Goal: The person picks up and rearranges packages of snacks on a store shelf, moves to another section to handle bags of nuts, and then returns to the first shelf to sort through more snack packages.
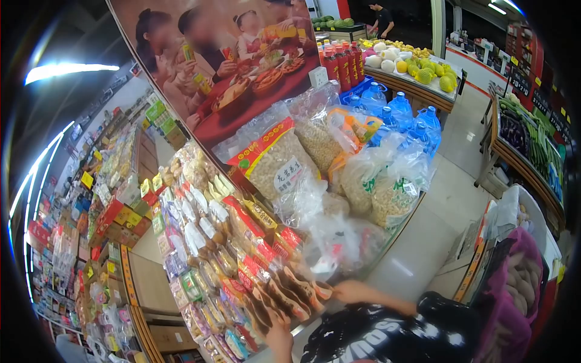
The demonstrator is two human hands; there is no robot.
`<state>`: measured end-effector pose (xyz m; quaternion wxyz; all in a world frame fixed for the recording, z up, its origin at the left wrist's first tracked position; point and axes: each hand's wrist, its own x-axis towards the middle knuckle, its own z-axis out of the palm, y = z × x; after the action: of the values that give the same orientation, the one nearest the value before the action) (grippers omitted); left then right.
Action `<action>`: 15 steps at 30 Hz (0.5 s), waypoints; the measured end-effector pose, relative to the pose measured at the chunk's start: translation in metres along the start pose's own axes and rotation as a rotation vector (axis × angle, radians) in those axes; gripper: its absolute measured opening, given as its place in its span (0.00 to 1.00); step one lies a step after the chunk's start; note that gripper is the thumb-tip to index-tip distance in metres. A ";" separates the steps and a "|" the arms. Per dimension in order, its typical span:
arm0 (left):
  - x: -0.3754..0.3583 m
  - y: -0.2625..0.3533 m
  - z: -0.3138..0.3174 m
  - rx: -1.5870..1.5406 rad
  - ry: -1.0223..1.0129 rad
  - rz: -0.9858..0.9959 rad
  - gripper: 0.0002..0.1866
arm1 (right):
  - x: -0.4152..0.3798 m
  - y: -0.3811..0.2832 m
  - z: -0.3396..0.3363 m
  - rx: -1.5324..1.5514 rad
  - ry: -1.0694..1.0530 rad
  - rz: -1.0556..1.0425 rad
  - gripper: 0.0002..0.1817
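Note:
A row of brown and orange snack packets [292,297] stands at the near edge of the slanted display. My left hand [278,330] is at the front left end of this row, against a packet; its fingertips are hard to make out. At the right end of the row, my right hand [344,291] reaches in from the side and touches the last packet, its fingers partly hidden. Clear plastic bags [342,245] lie just beyond my right hand. Red-topped packets [248,269] fill the display beyond the row.
Large bags of peanuts [278,160] and blue water bottles [400,109] stand farther back, beside a tall poster [224,60]. Vegetable stands [529,145] line the right side. A person [381,21] stands in the far background. Shelves of goods run along the left.

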<state>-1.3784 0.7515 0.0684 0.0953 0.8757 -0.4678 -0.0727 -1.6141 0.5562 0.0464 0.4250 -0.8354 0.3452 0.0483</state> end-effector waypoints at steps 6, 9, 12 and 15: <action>-0.003 -0.012 -0.002 -0.195 -0.146 -0.040 0.43 | 0.003 0.000 -0.003 0.024 -0.045 0.026 0.22; -0.005 -0.011 -0.003 -0.077 -0.022 0.084 0.44 | 0.004 0.001 -0.002 0.029 -0.056 0.045 0.21; -0.007 -0.007 -0.005 -0.110 -0.013 0.083 0.41 | 0.006 0.003 0.001 0.016 -0.007 -0.036 0.25; -0.005 -0.005 -0.002 -0.169 -0.039 0.044 0.38 | 0.006 0.001 0.000 -0.058 -0.080 0.007 0.24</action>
<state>-1.3768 0.7586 0.0690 0.1612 0.8524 -0.4809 -0.1270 -1.6102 0.5527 0.0438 0.4137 -0.8437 0.3293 0.0931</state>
